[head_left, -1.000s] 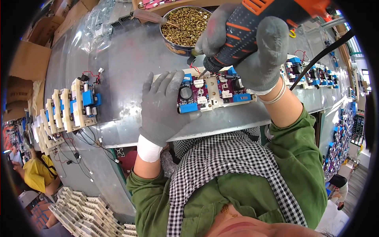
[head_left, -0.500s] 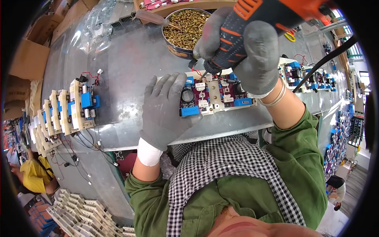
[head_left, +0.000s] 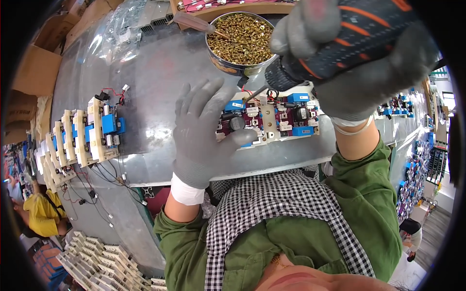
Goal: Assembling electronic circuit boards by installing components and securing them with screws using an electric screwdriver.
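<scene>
My right hand (head_left: pixel 364 89), in a grey glove, is wrapped round a black and orange electric drill (head_left: pixel 364 41). The drill lies tilted, and its thin bit (head_left: pixel 257 92) slants down to the upper left part of a circuit board assembly (head_left: pixel 269 122). This assembly has a pale plate with screw holes, purple boards, blue blocks and black round parts. At its left end is my gloved left hand (head_left: pixel 199 133), fingers spread and thumb over the board's lower left corner. Whether the thumb touches the board I cannot tell. Part of the tool is hidden by my right fingers.
Behind the board stands a round tin (head_left: pixel 228 65) of brass-coloured screws, with a screwdriver (head_left: pixel 194 22) leaning in it. Finished-looking board assemblies (head_left: pixel 94 131) stand in a row at left, wires hanging off the metal table's edge (head_left: pixel 272 168). More boards (head_left: pixel 395 105) lie at right.
The drill has swung right and lies flatter, its bit now plainly visible. My left fingers have spread and the thumb has lifted. Board and tin sit slightly further right.
</scene>
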Demonstrator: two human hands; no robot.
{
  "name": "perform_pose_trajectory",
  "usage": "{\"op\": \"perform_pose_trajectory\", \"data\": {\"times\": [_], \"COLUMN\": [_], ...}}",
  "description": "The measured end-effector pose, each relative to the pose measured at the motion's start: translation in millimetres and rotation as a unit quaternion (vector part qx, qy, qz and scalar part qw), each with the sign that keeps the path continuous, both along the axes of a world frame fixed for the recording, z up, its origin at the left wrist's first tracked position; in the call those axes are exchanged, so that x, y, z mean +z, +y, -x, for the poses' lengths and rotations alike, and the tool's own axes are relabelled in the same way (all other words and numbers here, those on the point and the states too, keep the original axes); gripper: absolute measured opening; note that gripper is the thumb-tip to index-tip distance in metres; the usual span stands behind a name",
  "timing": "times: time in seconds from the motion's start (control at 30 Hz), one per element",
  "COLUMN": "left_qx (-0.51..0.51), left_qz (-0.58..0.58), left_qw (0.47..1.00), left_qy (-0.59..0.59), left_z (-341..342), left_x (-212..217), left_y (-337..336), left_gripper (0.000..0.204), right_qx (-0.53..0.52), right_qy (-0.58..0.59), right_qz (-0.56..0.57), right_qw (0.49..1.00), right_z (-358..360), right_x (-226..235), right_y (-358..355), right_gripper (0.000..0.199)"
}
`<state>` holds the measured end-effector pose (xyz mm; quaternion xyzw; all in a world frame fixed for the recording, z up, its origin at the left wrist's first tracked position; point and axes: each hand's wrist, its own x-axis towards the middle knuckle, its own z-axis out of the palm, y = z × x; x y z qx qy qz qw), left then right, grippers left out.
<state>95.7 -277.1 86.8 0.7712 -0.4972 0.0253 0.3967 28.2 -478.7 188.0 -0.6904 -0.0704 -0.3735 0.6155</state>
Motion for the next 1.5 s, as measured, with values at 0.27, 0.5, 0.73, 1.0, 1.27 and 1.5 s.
{"op": "perform_pose_trajectory", "data": {"times": [0.27,0.5,0.73,1.0,1.27,1.5], "left_qx": [-0.016,-0.025,-0.005,-0.076,-0.110,-0.074], "left_qz": [0.109,0.144,0.156,0.122,0.150,-0.055], "left_qw": [0.977,0.935,0.922,0.985,0.982,0.995], "left_qy": [0.180,0.322,0.355,0.092,0.040,0.037], "left_z": [3.2,12.4,22.9,-0.1,-11.4,-15.9], "left_x": [-0.6,-11.0,-3.1,-1.1,-10.3,-14.1], "left_y": [2.4,15.8,20.3,18.1,9.3,19.0], "left_gripper": [0.017,0.023,0.030,0.028,0.048,0.118], "right_qx": [0.069,0.130,0.190,0.243,0.246,0.155], "right_qy": [-0.050,-0.090,-0.129,-0.159,-0.146,-0.048], "right_qz": [-0.072,-0.137,-0.196,-0.257,-0.249,-0.100], "right_qw": [0.994,0.978,0.953,0.922,0.925,0.982], "right_z": [21.6,19.0,15.6,4.5,6.7,15.9], "right_x": [14.0,20.4,27.1,31.8,19.6,-19.7], "right_y": [5.6,21.0,37.1,29.3,25.3,-3.7], "right_gripper": [0.105,0.105,0.105,0.106,0.098,0.083]}}
